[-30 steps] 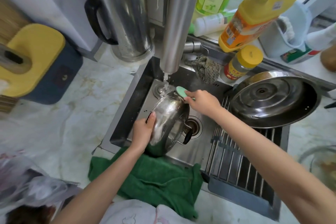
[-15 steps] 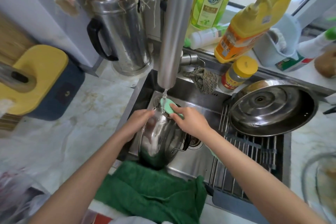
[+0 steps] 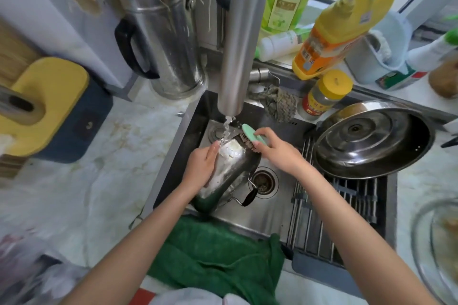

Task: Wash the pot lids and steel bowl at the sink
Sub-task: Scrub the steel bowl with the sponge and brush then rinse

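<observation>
The right hand [image 3: 277,153] curls its fingers around a green brush [image 3: 252,135], whose bristles press on the top rim of the pot lid [image 3: 233,168]. Just left of it, the left hand [image 3: 200,168] grips the lid's left edge and holds it tilted on edge in the sink [image 3: 267,215]. Water [image 3: 226,129] from the faucet [image 3: 235,39] above falls on the left fingertips and the lid. Below the right hand lies the drain [image 3: 264,181]. To its right a large steel lid [image 3: 371,141] leans on the rack [image 3: 334,205]. Near the forearms, a green towel [image 3: 218,255] drapes over the sink's front edge.
</observation>
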Motion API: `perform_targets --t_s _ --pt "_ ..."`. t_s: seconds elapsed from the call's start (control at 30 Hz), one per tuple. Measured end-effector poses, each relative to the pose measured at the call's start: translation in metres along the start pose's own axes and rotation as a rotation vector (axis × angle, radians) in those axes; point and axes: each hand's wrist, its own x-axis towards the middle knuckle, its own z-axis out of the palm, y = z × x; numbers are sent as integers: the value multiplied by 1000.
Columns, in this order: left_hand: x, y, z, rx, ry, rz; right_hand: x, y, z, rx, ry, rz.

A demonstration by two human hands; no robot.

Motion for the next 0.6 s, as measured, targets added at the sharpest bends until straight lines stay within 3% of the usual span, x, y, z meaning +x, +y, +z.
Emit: perform_targets --t_s 0.07,0.27,0.4,0.5,0.6 --pt "-3 -5 -4 21 12 34 -2 -2 1 -42 35 -1" --pt "-10 -14 -8 72 65 36 -20 -21 12 -415 -12 -267" --pt "-16 -12 2 61 47 15 -21 -23 -3 -418 80 -187" --pt "-19 -8 8 27 60 -3 -35 -34 14 -446 -42 -286" --pt "-20 -8 11 51 84 -19 -18 -21 4 -415 104 -166"
